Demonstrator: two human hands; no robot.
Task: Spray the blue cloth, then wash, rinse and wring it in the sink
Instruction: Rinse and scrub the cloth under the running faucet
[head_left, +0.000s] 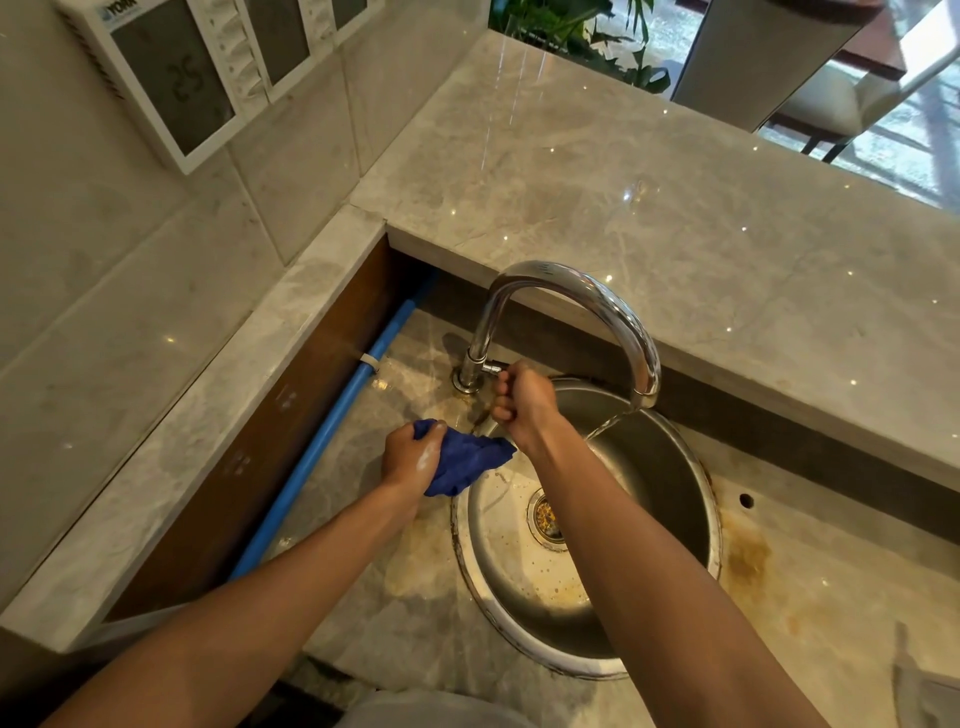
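1. The left hand (410, 457) is clenched round a bunched-up blue cloth (465, 462), holding it just above the counter (363, 597) at the left rim of the sink (709, 519). White suds show on the back of that hand.
2. The cloth's loose end reaches toward the right wrist and hangs partly over the sink's edge.
3. The right hand (524, 402) is curled round the small tap handle (493, 368) at the base of the chrome tap (597, 306), fingers wrapped tight.
4. Water (605, 426) runs in a thin stream from the spout, falling at a slant into the round steel basin.
5. The basin shows a drain (545, 517) in the middle and brownish staining round it and on the counter to the right.
6. A blue pipe (332, 426) lies along the wooden side panel to the left of the sink.
7. On the tiled wall up left hangs a white control panel (171, 78) with a grey display.
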